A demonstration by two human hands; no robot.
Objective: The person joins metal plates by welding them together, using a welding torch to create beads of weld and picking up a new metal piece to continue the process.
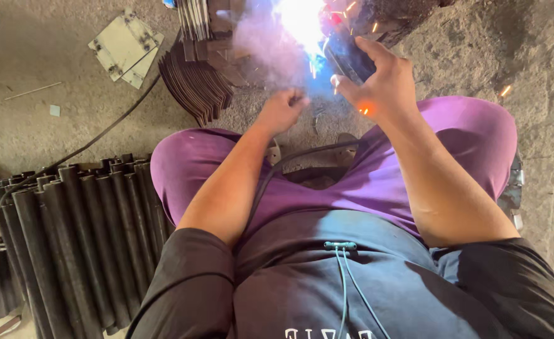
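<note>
I sit on the ground in purple shorts with both arms stretched forward. My left hand (284,108) is closed in a fist around a thin rod-like tool whose tip reaches toward a bright white welding arc (302,19). My right hand (377,81) grips a dark flat rectangular shield (351,58), held up beside the arc. Smoke and orange sparks rise from the glare. The piece under the arc is hidden by the light. A black cable (271,172) runs between my knees toward my left hand.
A stack of dark round pipes (70,238) lies at my left. A fanned pile of thin dark metal strips (195,81) sits ahead left. Light square plates (125,45) lie on the concrete floor. A second cable (101,135) trails leftward.
</note>
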